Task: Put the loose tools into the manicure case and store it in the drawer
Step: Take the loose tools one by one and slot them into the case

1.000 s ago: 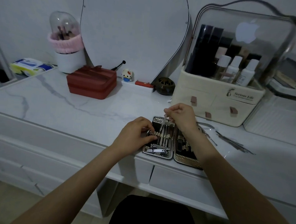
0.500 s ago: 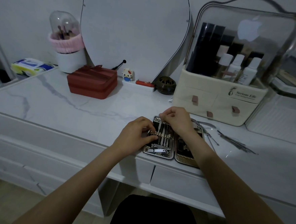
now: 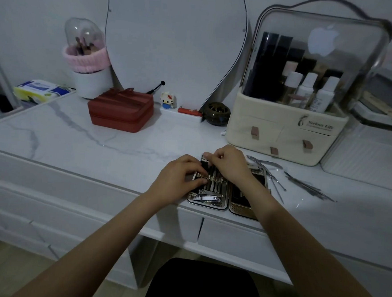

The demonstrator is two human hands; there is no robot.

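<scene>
**Two hands at the open manicure case**

Two halves of the manicure case [image 3: 213, 191] lie open flat at the front edge of the counter [image 3: 97, 146], just above a drawer [image 3: 230, 239]. In the left half a row of slim metal tools sits under a strap, with a nail clipper [image 3: 207, 198] below them. The left hand [image 3: 176, 177] rests on the left edge of that half, its fingers curled and pressing at the strap; whether they actually pinch anything cannot be told. The right hand [image 3: 230, 163] is over the top of the case, its fingers bent together as if pinching the upper end of a tool, though the tool itself is hidden beneath them. Both forearms reach in from below, the right one crossing over the case's right half.

Several loose tools [image 3: 304, 183] lie on the counter just right of the case, apart from both hands. Behind them stands a cream cosmetic organizer [image 3: 284, 131] with a clear lid. Farther left are a red box [image 3: 121, 111], a mirror [image 3: 174, 42] and a brush holder [image 3: 86, 71].
</scene>
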